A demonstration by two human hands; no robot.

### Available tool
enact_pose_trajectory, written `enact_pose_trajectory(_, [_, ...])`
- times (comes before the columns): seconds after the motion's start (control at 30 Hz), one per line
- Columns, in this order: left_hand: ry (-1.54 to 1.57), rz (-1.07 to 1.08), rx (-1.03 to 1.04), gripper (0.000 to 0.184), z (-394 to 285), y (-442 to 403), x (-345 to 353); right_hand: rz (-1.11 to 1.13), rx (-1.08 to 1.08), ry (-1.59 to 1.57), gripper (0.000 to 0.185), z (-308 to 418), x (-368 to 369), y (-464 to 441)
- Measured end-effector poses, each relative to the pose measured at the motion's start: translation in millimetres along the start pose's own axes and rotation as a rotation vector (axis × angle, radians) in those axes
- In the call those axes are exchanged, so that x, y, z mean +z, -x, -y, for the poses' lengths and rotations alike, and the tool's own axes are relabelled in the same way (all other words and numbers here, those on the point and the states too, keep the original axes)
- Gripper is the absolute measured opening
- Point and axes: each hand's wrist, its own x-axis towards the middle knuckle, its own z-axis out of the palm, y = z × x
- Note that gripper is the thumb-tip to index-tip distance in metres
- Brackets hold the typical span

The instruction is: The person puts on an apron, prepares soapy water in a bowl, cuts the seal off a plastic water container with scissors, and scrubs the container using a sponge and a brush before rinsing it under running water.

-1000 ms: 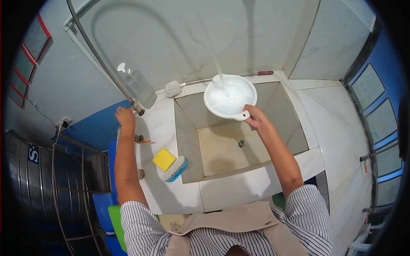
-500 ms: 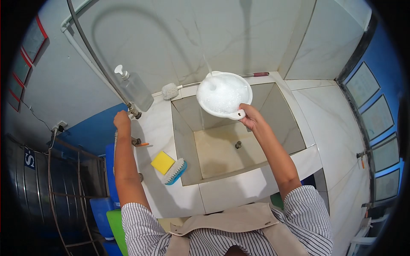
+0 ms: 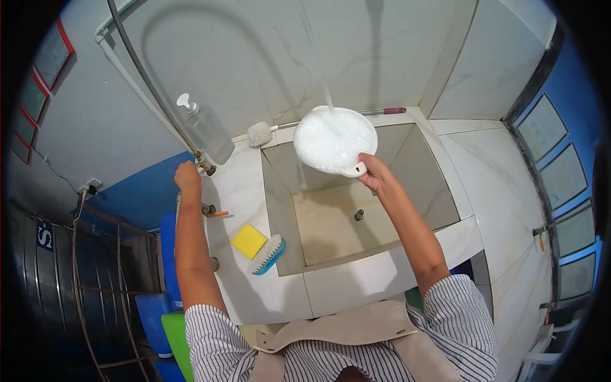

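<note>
My right grip (image 3: 374, 173) pinches the foamy basin (image 3: 350, 171) by its near side over the sink (image 3: 280, 213); left grip (image 3: 187, 176) curls by the tap (image 3: 205, 163), hold unclear; sponge (image 3: 249, 240), brush (image 3: 269, 254) between my arms.

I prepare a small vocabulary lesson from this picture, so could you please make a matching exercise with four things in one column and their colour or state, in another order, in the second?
Column 1
1. bowl
2. sponge
3. scrub brush
4. pump bottle

Column 2
A. blue and whitish, lying on the counter
B. see-through
C. held by the right hand, full of white foam
D. plain yellow

Right pairs: 1-C, 2-D, 3-A, 4-B
</note>
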Motion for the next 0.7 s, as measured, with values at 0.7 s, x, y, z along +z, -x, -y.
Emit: enact_pose_trajectory(0.7, [0.042, 0.214, 0.124, 0.019, -3, 10, -17, 0.274, 0.223, 0.069, 0.052, -141, 92, -24])
